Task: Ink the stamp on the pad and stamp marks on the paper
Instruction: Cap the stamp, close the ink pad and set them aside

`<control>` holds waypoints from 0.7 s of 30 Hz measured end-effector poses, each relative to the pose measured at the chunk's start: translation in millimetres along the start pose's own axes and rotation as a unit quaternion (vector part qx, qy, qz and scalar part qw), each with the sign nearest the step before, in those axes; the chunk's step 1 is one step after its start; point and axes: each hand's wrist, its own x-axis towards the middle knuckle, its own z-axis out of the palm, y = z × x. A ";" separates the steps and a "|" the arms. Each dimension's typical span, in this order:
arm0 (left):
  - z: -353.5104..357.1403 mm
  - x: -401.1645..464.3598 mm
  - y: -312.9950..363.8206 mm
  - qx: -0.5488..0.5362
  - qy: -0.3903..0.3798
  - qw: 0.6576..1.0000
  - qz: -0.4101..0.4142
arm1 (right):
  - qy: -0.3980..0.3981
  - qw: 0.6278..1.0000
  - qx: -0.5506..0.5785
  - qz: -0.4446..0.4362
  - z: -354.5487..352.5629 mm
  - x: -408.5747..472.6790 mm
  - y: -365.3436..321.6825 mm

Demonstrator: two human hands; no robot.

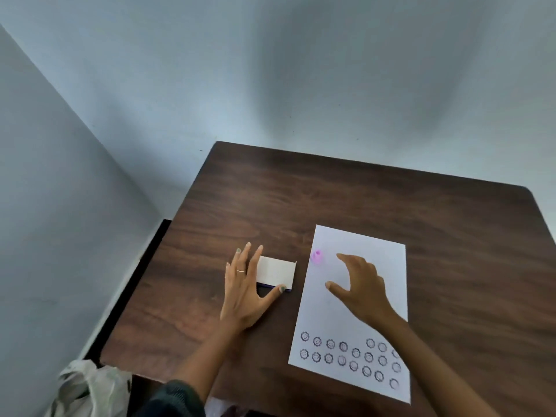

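Note:
A white sheet of paper lies on the dark wooden table, with rows of several round smiley stamp marks along its near edge. A small pink stamp stands upright near the paper's far left corner. My right hand hovers over the paper just right of the stamp, fingers spread, holding nothing. The ink pad, a flat box with a white lid and a dark blue base, sits left of the paper. My left hand rests on its left end, thumb against its near edge.
The table stands in a corner of pale grey walls. A crumpled white plastic bag lies on the floor past the table's near left corner. A dark sleeve shows at the bottom edge.

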 end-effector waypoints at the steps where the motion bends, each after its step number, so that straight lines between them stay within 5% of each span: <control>1: 0.7 -3.9 3.5 0.016 -0.001 1.000 -0.001 | -0.020 1.000 -0.012 0.019 2.4 -3.5 0.9; 9: 11.2 -6.1 11.7 0.185 -0.099 0.976 0.057 | -0.137 0.984 -0.093 0.070 25.1 5.6 11.0; 21: 24.1 7.8 18.3 0.220 -0.123 0.967 0.047 | -0.182 0.975 -0.121 0.041 32.9 18.4 22.2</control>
